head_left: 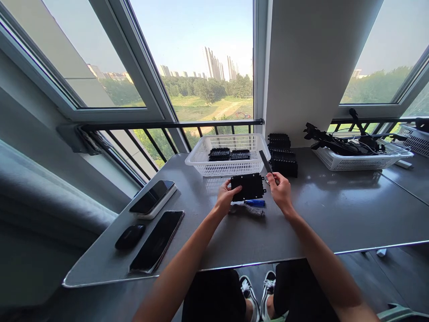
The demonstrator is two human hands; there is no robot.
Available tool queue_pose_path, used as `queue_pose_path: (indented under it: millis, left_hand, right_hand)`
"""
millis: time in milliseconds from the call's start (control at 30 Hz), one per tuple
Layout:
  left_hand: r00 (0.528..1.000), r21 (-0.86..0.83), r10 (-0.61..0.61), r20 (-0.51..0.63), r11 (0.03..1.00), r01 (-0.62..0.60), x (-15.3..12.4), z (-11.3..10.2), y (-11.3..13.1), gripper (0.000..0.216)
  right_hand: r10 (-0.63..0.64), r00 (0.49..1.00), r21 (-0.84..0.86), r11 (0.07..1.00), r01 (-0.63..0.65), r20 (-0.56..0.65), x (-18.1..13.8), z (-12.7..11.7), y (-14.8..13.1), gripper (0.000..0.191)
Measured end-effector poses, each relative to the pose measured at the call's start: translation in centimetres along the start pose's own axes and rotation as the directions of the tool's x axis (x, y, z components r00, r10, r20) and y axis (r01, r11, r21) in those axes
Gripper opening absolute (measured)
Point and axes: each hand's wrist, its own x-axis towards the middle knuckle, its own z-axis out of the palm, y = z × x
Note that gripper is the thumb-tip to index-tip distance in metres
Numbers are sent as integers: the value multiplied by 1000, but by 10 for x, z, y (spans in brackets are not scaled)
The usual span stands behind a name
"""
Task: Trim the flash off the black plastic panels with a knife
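Gripping a flat black rectangular plate with side tabs [248, 187] in our left hand [228, 194], at the centre of the frame, we had our right hand [280, 188] closed around a narrow dark strip-like tool [265, 161] just right of it. Below the plate lay a blue rod-shaped object [256, 203] and a crumpled grey cloth-like item [250, 210]; just above it, a white plastic lattice basket [231, 169] held black ridged blocks [219, 154]. At lower left we saw a black mouse [130, 237]
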Motion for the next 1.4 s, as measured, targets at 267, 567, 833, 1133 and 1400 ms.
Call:
queue_pose_path:
  millis: [267, 567, 833, 1133, 1400]
  left_hand:
    - [990, 76, 135, -34, 988, -132, 1, -1, -2, 53]
    - [975, 195, 219, 34, 955, -222, -5, 6, 0, 42]
    - [983, 108, 176, -53, 980, -170, -1, 0, 2, 52]
    - [978, 202, 210, -9, 958, -204, -1, 1, -2, 43]
    - [978, 128, 198, -71, 974, -188, 2, -3, -1, 52]
  right_hand:
    - [-157, 979, -193, 964, 181, 133, -10, -2, -11, 42]
    - [-187, 953, -365, 892, 266, 239, -17, 8, -10, 36]
    - [-203, 974, -409, 883, 228, 105, -3, -8, -1, 39]
    - [-201, 959, -359, 896, 262, 197, -14, 4, -8, 37]
    - [-180, 982, -380, 906, 187, 52, 0, -14, -1, 40]
